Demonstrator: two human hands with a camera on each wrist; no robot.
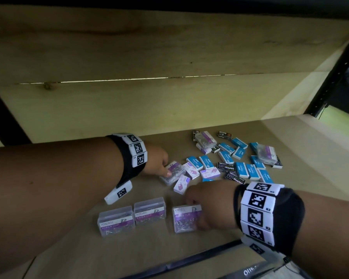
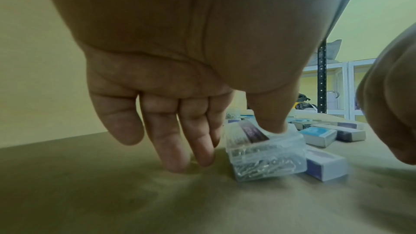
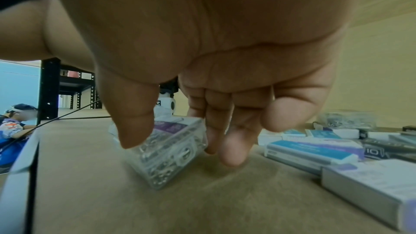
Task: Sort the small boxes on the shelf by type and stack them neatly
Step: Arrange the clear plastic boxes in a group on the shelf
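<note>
My left hand (image 1: 163,167) reaches to the left edge of the box pile and grips a clear paper clip box (image 1: 172,173). Its thumb (image 2: 273,122) lies on the lid of that box (image 2: 268,154), and its fingers (image 2: 180,149) come down beside it to the shelf. My right hand (image 1: 195,213) pinches another clear paper clip box (image 1: 184,219) near the front; the thumb (image 3: 135,131) and fingers (image 3: 227,145) sit on opposite sides of the box (image 3: 171,154). Two more clear paper clip boxes (image 1: 116,222) (image 1: 149,210) stand in a row to its left.
A loose pile at the right holds several blue staples boxes (image 1: 242,170), black staples boxes (image 1: 226,167), purple-white boxes (image 1: 210,173) and clear boxes (image 1: 206,138). The upper shelf board (image 1: 169,47) hangs low overhead. A black post (image 1: 330,77) stands at the right. A person (image 3: 18,118) sits beyond the shelf.
</note>
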